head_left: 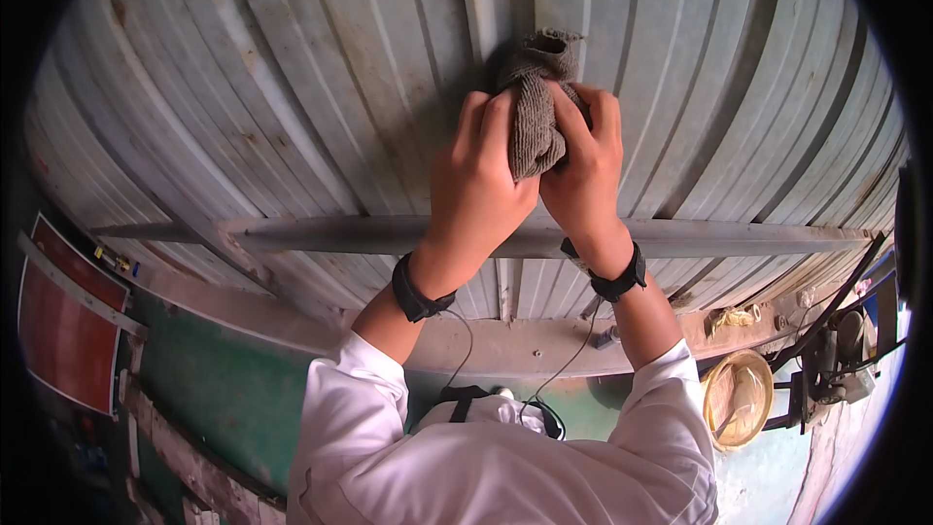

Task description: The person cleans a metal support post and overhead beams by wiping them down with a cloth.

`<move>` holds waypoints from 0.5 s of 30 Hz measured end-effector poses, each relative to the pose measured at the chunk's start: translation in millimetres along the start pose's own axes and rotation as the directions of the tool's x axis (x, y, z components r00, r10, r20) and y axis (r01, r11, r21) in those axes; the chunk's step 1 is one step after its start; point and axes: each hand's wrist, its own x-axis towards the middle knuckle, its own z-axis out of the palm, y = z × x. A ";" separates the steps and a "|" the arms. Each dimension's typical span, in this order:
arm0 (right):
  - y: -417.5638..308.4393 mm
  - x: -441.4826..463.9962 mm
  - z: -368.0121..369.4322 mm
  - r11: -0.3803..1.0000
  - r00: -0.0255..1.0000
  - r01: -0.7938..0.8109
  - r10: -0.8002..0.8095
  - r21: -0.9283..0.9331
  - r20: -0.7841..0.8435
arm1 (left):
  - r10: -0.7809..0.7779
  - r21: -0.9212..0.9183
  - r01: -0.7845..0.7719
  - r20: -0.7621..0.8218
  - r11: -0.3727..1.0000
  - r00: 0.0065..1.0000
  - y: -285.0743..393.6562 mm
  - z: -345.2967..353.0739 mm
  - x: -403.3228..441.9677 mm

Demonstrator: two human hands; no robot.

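Both hands are together in front of a ribbed grey metal wall (389, 68), closed around a brown-grey knitted cloth (535, 126). My left hand (484, 165) grips it from the left, fingers bent at its edge. From the right, my right hand (586, 160) wraps its fingers over the other side. The cloth is bunched up, and a loose, folded end with a dark opening sticks out above the fingers. Black bands with thin cables circle both wrists.
A grey horizontal bar (340, 233) crosses the wall behind the forearms. At the lower right are a round yellowish basket (739, 399) and dark machinery (846, 355). A red panel (68, 316) stands at the left, beside green floor (224, 369).
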 end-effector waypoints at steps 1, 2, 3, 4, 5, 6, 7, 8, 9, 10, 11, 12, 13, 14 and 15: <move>-1.6 10.6 -4.6 1.000 1.000 0.007 -0.007 -0.009 -0.027 | 0.034 -0.016 -0.035 -0.060 0.999 0.998 3.3 3.9 5.8; 0.4 14.5 -7.1 1.000 0.999 0.007 -0.007 -0.006 -0.040 | 0.033 -0.033 -0.035 -0.065 0.999 0.997 6.5 7.4 5.2; 3.8 14.7 -9.9 1.000 0.998 0.008 -0.008 -0.005 -0.055 | 0.034 -0.051 -0.038 -0.069 0.998 0.997 8.6 10.8 4.5; 9.1 8.5 -14.7 1.000 0.999 0.013 -0.013 -0.004 -0.036 | 0.038 -0.069 -0.043 -0.074 0.997 0.997 9.5 14.0 3.6; 13.7 -1.3 -20.6 1.000 1.000 -0.005 0.006 -0.031 0.020 | 0.022 -0.075 -0.024 -0.026 0.997 0.999 10.1 16.7 -6.7; 17.6 -14.5 -27.0 0.998 0.997 -0.018 0.022 -0.059 0.072 | -0.014 -0.086 0.017 0.035 0.996 0.999 8.2 22.4 -19.6; 20.5 -28.8 -33.1 0.996 0.991 -0.030 0.041 -0.087 0.125 | -0.051 -0.095 0.060 0.097 0.994 0.994 5.8 28.4 -34.3; 22.5 -43.5 -39.1 0.992 0.978 -0.070 0.088 -0.104 0.187 | -0.078 -0.103 0.097 0.169 0.990 0.983 5.3 32.3 -48.1; 24.9 -57.1 -45.9 0.987 0.958 -0.105 0.133 -0.124 0.253 | -0.108 -0.110 0.138 0.237 0.984 0.965 4.9 37.3 -61.1; 29.0 -69.0 -53.0 0.981 0.947 -0.106 0.150 -0.165 0.283 | -0.109 -0.108 0.147 0.300 0.983 0.948 2.7 45.2 -73.3; 33.4 -79.9 -60.1 0.973 0.934 -0.106 0.168 -0.205 0.315 | -0.109 -0.101 0.154 0.354 0.983 0.929 3.6 52.5 -83.2; 37.8 -86.2 -67.9 0.966 0.920 -0.099 0.181 -0.241 0.346 | -0.087 -0.113 0.139 0.376 0.984 0.922 9.8 57.1 -85.1; 41.2 -87.0 -77.2 0.959 0.911 -0.093 0.191 -0.268 0.366 | -0.067 -0.124 0.125 0.396 0.984 0.916 15.4 62.8 -85.8; 43.2 -85.4 -85.4 0.947 0.905 -0.094 0.210 -0.306 0.370 | -0.062 -0.156 0.140 0.419 0.978 0.906 19.1 71.6 -86.1; 44.9 -83.6 -93.9 0.932 0.898 -0.099 0.235 -0.349 0.372 | -0.058 -0.188 0.155 0.440 0.970 0.896 23.5 81.6 -85.6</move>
